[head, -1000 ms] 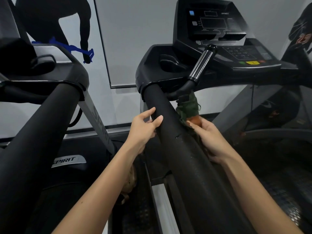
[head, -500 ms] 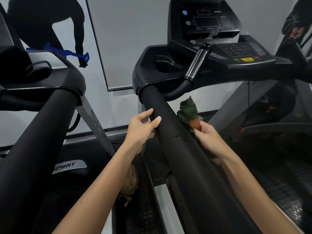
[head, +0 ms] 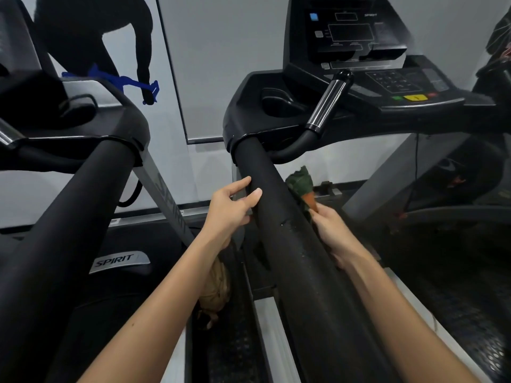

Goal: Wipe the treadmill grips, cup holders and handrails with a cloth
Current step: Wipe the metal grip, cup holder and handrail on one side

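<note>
Wiping the long padded handrail (head: 293,244) looks like the step in hand. The person's right hand (head: 331,230) pinches the cloth (head: 300,182) in curled fingers against the rail's far side, and a green and orange tuft pokes out ahead of the knuckles. The fingertips are hidden behind the bar. Left hand (head: 229,211) rests on the near side, fingers loosely spread and mostly straight, thumb and forefinger lying on the foam, holding nothing.

Handling-wise, the cloth reads as light and floppy, so it probably needs to stay bunched in the palm or it'll trail and snag. The rail's covering looks like matte foam with a small nick near the hands: grippy, a bit squashy, and likely to drag on fabric rather than let it glide. Wrapping the cloth round the bar should work better than dabbing. The upright grip (head: 327,103) has a shiny metal sleeve, probably slick, and the cup holder (head: 282,102) beside it is a deep hard pocket, so fingers would have to push the cloth in
</note>
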{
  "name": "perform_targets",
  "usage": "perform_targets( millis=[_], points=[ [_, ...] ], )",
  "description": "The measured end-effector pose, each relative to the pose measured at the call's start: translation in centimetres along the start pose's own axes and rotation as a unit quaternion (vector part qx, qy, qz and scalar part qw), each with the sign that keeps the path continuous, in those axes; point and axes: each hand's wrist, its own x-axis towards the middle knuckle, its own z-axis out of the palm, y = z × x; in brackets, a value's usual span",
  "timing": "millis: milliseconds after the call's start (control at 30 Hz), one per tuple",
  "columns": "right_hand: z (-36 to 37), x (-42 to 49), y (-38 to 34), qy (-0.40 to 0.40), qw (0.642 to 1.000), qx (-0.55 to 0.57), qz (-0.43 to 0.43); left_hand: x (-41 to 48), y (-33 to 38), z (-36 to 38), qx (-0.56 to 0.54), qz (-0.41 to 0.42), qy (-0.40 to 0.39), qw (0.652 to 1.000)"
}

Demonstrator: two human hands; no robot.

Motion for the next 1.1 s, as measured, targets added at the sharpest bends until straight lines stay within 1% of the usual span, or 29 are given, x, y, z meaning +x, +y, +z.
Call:
perform_targets(
  millis=[100, 167, 200, 233, 267, 333, 400, 467, 567, 700, 767, 867, 933, 1000, 1100],
  points=[
    [-1.4, -3.0, 0.6, -0.033, 0.997, 0.067, 0.006, -1.0, -0.3, 0.2, 0.002, 0.01, 0.009, 1.0],
    [-2.1, -4.7, 0.1, -0.053, 0.992, 0.115, -0.014, -1.8, -0.6, 0.2, 0.005, 0.012, 0.013, 1.0],
    [-2.1, -5.1, -0.5, -0.07, 0.99, 0.119, -0.025, -2.2, -0.7, 0.2, 0.01, 0.011, 0.013, 1.0],
    [-2.0, -5.1, -1.1, -0.084, 0.992, 0.089, -0.041, -2.8, -0.8, 0.1, 0.011, 0.008, 0.01, 1.0],
    [-1.7, -4.9, -1.7, -0.093, 0.993, 0.024, -0.063, -3.3, -0.9, 0.1, 0.004, 0.003, 0.003, 1.0],
    [-0.7, -3.3, -2.8, -0.1, 0.985, -0.102, -0.094, -4.5, -1.0, 0.2, -0.01, -0.008, -0.006, 1.0],
    [0.0, -1.7, -3.5, -0.093, 0.978, -0.159, -0.1, -5.7, -1.1, 0.3, -0.016, -0.011, -0.009, 1.0],
    [0.1, -1.1, -3.7, -0.083, 0.977, -0.17, -0.097, -7.0, -1.1, 0.5, -0.02, -0.013, -0.015, 1.0],
    [-1.5, -3.0, -3.3, -0.078, 0.97, -0.192, -0.129, -8.4, -1.3, 0.4, -0.028, -0.028, -0.041, 0.998],
    [-3.5, -7.3, -2.3, -0.115, 0.958, -0.195, -0.176, -9.2, -1.4, 0.4, -0.068, -0.038, -0.055, 0.995],
    [-3.4, -7.9, -2.2, -0.126, 0.942, -0.237, -0.203, -9.3, -1.5, 0.6, -0.073, -0.031, -0.055, 0.995],
    [-1.8, -6.1, -3.1, -0.159, 0.908, -0.341, -0.185, -9.4, -1.6, 0.8, -0.052, -0.024, -0.049, 0.997],
    [-0.7, -3.9, -3.7, -0.143, 0.903, -0.37, -0.163, -9.5, -1.6, 0.9, -0.038, -0.019, -0.046, 0.998],
    [0.1, -2.9, -4.2, -0.133, 0.905, -0.376, -0.147, -9.4, -1.6, 0.9, -0.046, -0.022, -0.045, 0.998],
    [-0.4, -4.0, -3.7, -0.168, 0.909, -0.342, -0.168, -9.2, -1.7, 0.8, -0.026, -0.021, -0.04, 0.999]
  ],
)
